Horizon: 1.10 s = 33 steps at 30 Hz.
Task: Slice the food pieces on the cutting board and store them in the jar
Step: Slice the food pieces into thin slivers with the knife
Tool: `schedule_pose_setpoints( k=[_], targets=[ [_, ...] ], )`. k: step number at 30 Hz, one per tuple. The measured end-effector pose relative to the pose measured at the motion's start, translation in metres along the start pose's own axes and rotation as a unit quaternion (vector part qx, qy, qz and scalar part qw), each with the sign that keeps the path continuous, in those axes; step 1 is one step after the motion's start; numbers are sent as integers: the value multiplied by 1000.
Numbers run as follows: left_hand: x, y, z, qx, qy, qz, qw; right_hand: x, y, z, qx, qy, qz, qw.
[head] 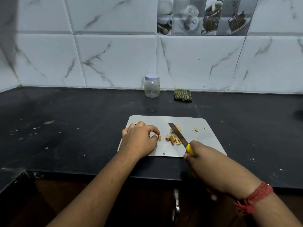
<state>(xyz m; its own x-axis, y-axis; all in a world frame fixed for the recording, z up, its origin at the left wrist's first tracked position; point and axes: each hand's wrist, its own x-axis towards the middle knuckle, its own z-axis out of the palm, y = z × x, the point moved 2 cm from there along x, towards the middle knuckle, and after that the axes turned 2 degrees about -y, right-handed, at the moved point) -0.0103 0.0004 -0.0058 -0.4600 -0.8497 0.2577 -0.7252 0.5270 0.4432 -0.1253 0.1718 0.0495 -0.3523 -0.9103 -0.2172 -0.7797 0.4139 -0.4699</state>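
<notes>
My left hand rests on the left part of the cutting board, thumb and forefinger pinched on a small food piece; the other fingers curl loosely toward the board's far-left corner. My right hand hangs over the board's near edge, wrapped around the yellow handle of the knife; the blade runs up and to the left across the middle of the board, its tip toward the far edge. Whether the blade touches the board I cannot tell. Just left of the blade lies a little heap of sliced strips; behind the blade, near its tip, sits a larger uncut lump, partly hidden by the steel. A single stray bit lies well to the right of these, toward the board's right edge; a tinier crumb lies farther right still.

The board sits at the front of the dark countertop, its near edge close to the counter's front edge. The jar stands upright at the counter's back edge against the tiled wall, white lid on, looking empty, well apart from the board; a folded striped cloth lies just to its right along the same back edge. A red thread band circles my right wrist.
</notes>
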Motion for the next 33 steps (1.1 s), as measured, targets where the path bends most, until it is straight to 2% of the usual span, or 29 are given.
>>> schedule_pose_setpoints(
  k=[3,22,26,33],
  targets=[
    [0,0,-1,2,9,2,1000,4,-3,-2,1,0,-1,1000],
    [2,-10,-2,-49,21,-38,998,28,-46,24,-185,-39,-61,980],
    [3,-10,-1,-54,27,-40,997,28,-49,24,-157,-34,-32,986],
    [3,-9,-1,-46,23,-45,998,32,-55,27,-238,-84,-62,966]
  ],
)
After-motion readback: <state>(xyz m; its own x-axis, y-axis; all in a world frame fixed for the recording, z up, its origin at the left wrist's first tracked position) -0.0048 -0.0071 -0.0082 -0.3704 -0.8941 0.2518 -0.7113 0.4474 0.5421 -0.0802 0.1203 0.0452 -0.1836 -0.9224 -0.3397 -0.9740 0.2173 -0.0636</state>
